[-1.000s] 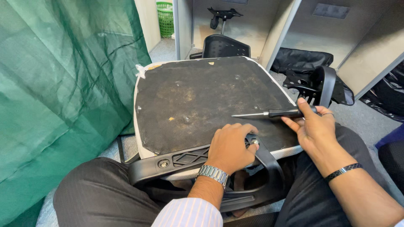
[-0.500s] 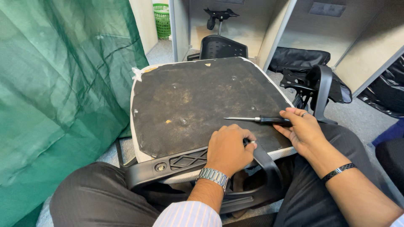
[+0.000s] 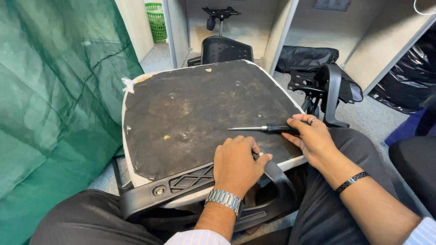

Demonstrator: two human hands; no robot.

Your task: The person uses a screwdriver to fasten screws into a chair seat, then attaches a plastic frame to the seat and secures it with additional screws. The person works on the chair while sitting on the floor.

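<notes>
An upturned office chair seat (image 3: 195,113), dark and dusty on its underside with a white rim, lies across my lap. My left hand (image 3: 237,164) grips the black plastic armrest bracket (image 3: 181,183) at the seat's near edge; a metal watch is on that wrist. My right hand (image 3: 313,138) holds a black-handled screwdriver (image 3: 261,128) flat over the seat, its thin metal tip pointing left. A ring and a dark bracelet are on that hand and wrist.
A green cloth sheet (image 3: 50,104) hangs on the left. Behind the seat stand a black chair back (image 3: 226,49), a chair base part (image 3: 220,13) and another black armrest piece (image 3: 334,90). A green basket (image 3: 156,20) sits far back. Black bags (image 3: 404,86) lie at right.
The view has shifted slightly; my right hand with the screwdriver has slid a little left and nearer over the seat. My left hand keeps its grip on the bracket.
</notes>
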